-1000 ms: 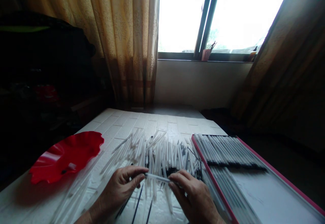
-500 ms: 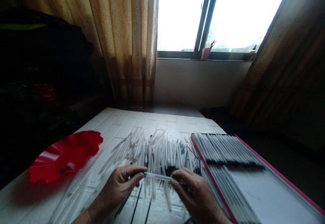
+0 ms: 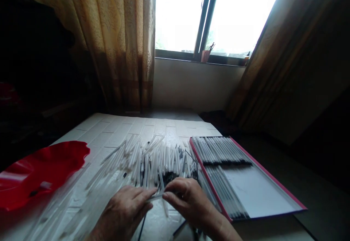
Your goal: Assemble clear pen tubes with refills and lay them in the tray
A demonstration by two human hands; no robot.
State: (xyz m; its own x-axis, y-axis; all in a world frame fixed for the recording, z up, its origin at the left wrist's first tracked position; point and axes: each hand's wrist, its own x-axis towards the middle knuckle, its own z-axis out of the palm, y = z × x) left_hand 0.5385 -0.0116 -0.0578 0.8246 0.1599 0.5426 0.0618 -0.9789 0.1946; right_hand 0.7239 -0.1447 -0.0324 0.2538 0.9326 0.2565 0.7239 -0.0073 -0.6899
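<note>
R hand (image 3: 179, 193), low ctr, pinches a clear tube (image 3: 156, 197) btwn thumb & fingers above the near part of the worktop (image 3: 166, 125). L hand (image 3: 124, 208) is at the tube's other end, fingers over, thumb under; w/ blur, can't tell if it grips. Step in hand looks to be two-handed work on that one tube; next move prob. calls for a steady R pinch & both hands kept in line w/ the tube. Just beyond: black pieces (image 3: 168, 177) and a loose pile of tubes (image 3: 132, 159). To R, a red-edged tray (image 3: 269, 186) w/ a far row of black-ended tubes (image 3: 218, 150) and a second, nearer batch (image 3: 228, 190). Far L, a red bowl (image 3: 64, 157) w/ a small item inside, unidentified.
</note>
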